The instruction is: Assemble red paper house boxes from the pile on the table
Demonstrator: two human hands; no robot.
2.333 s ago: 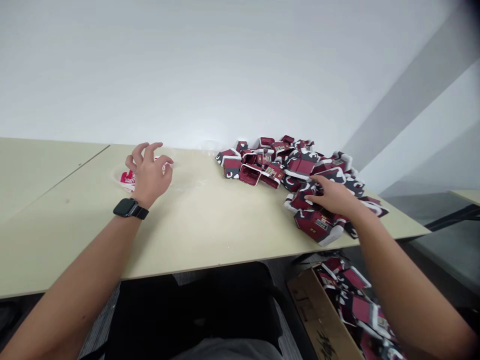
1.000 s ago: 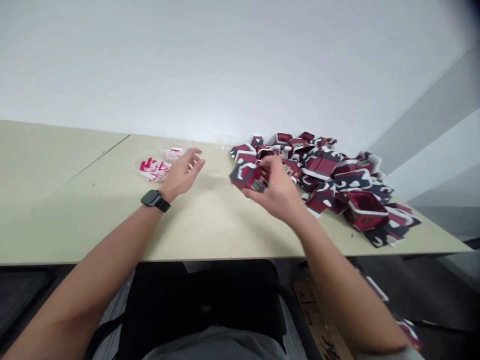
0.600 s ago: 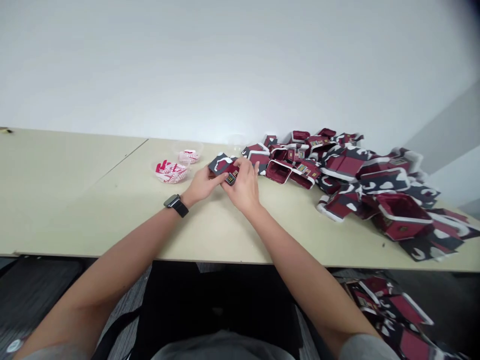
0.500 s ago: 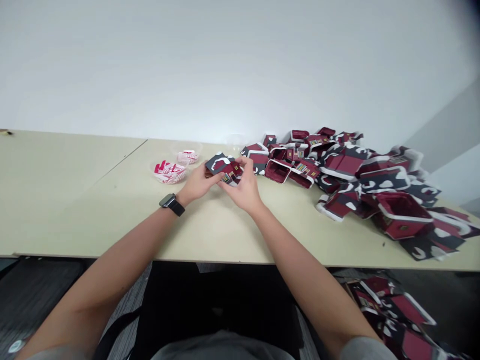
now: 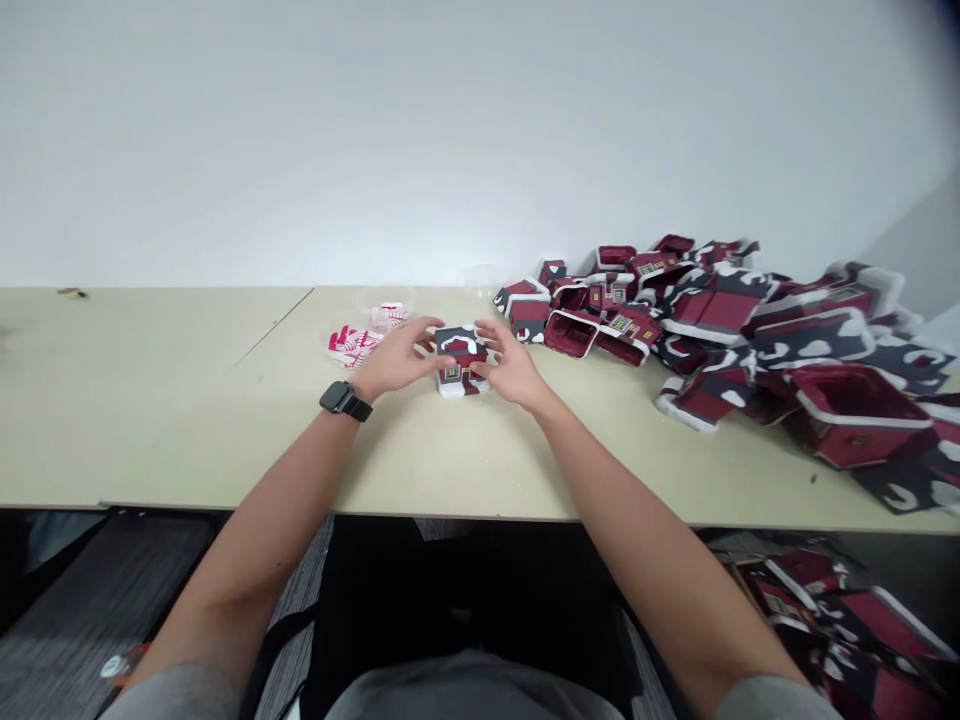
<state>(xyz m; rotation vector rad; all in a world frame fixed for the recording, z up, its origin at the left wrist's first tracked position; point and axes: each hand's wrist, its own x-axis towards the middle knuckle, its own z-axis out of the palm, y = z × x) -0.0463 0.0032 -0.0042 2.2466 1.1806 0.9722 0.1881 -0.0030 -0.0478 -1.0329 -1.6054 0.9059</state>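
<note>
Left hand [image 5: 397,358] and right hand [image 5: 510,368] had just released the small maroon-and-black cardboard house [image 5: 461,362]: both were open, just beside it. The house stood upright on the pale beige tabletop [image 5: 420,460].

A small paper house [image 5: 461,362] stands on the tabletop [image 5: 187,420] near the middle of the frame, between the left hand [image 5: 397,360] and the right hand [image 5: 511,368]. Just beyond the left hand sit two plastic tubs [image 5: 352,345]. A pile of paper houses [image 5: 712,320] spreads along the tabletop toward the right edge, and a box [image 5: 847,625] sits below it, at the lower right.
</note>
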